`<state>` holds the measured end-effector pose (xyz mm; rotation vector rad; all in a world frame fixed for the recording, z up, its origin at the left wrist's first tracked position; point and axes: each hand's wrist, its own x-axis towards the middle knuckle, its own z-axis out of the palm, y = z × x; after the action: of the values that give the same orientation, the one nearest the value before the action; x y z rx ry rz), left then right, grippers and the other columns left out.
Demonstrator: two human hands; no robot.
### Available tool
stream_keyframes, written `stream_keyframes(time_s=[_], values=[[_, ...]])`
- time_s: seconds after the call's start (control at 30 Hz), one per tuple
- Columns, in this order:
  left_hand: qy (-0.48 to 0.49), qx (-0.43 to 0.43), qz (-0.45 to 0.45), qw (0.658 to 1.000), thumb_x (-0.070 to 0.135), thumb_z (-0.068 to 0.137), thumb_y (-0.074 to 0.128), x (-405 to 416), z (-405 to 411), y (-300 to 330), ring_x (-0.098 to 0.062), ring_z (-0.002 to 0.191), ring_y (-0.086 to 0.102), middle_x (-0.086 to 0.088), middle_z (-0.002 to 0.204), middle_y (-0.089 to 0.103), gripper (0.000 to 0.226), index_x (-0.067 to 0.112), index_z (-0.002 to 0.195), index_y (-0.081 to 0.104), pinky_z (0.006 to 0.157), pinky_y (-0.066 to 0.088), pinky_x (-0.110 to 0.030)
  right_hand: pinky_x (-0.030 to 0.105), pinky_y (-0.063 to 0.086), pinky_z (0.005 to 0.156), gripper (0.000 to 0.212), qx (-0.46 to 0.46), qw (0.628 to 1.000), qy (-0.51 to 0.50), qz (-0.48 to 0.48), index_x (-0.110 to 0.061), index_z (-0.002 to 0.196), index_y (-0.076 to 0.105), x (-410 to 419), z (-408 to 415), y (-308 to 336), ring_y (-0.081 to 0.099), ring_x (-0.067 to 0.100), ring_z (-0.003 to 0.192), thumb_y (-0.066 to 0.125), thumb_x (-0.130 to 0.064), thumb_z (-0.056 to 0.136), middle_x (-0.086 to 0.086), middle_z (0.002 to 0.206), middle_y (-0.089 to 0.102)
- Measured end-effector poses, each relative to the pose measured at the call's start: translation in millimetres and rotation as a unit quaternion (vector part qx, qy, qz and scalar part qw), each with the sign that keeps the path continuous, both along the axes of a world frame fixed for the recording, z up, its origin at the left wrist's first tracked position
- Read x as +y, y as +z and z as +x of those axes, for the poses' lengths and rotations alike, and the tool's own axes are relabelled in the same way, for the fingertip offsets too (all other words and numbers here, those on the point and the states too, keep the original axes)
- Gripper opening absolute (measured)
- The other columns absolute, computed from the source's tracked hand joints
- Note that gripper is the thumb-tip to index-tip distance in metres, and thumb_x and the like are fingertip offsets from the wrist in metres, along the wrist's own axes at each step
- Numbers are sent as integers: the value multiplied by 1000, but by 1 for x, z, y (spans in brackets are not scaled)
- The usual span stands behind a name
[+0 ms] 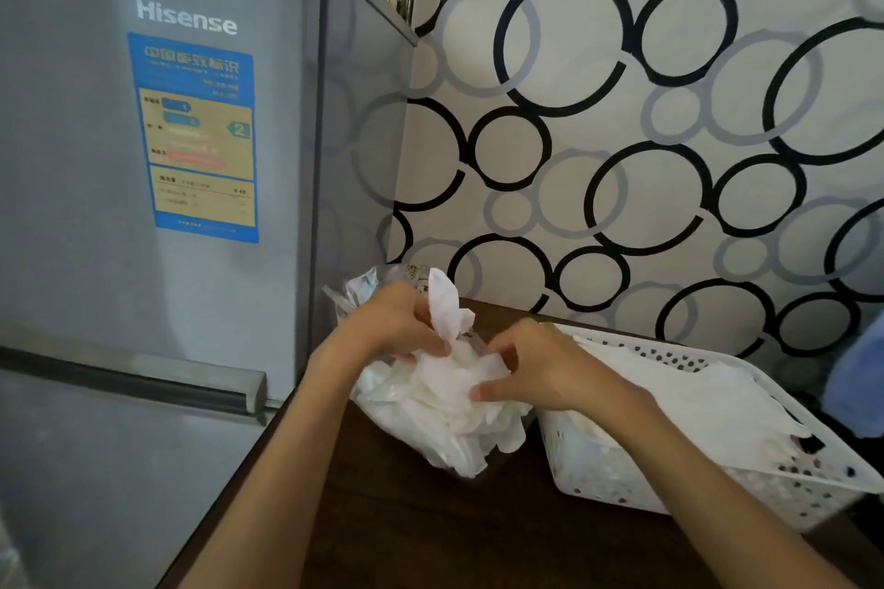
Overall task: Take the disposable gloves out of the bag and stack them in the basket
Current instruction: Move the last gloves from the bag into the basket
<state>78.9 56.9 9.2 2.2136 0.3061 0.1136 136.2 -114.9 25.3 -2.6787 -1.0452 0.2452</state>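
Observation:
A clear plastic bag (pixel 356 294) full of thin white disposable gloves (pixel 430 411) lies on the dark wooden table. My left hand (pixel 397 320) pinches one glove (pixel 447 306), and its end sticks up above my fingers. My right hand (pixel 531 363) pinches the same bunch of gloves from the right side. To the right stands a white perforated basket (pixel 794 483) with several flat gloves (pixel 689 392) lying in it.
A grey Hisense fridge (pixel 143 206) stands close on the left, against the table's edge. A wall with a black and grey ring pattern (pixel 646 134) is behind. Something blue (pixel 861 378) shows at the right edge. Bare dark tabletop (pixel 406 531) lies in front.

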Motion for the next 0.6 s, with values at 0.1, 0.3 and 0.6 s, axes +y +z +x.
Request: stream_keyframes(time_s=[0.1, 0.3, 0.6], values=[[17, -5, 17, 1000, 5, 77, 73, 1, 0, 0, -17, 79, 63, -6, 92, 67, 16, 12, 88, 63, 64, 56, -26, 18, 38, 60, 24, 69, 991, -12, 111, -15, 89, 75, -7, 5, 17, 56, -3, 54, 65, -37, 86, -17, 58, 63], [35, -21, 1, 999, 6, 78, 71, 2, 3, -1, -19, 80, 62, -5, 89, 64, 14, 15, 81, 61, 68, 59, -32, 19, 50, 74, 20, 119, 966, -31, 226, -21, 90, 75, -14, 18, 22, 68, 6, 78, 60, -34, 91, -6, 84, 74], [-62, 29, 118, 991, 52, 78, 70, -21, 0, 1, -21, 93, 64, -5, 98, 67, 47, 13, 100, 60, 82, 54, -36, 15, 55, 62, 14, 163, 924, -75, 338, -16, 92, 75, 1, 7, 4, 70, 13, 76, 67, -27, 86, 3, 83, 75]])
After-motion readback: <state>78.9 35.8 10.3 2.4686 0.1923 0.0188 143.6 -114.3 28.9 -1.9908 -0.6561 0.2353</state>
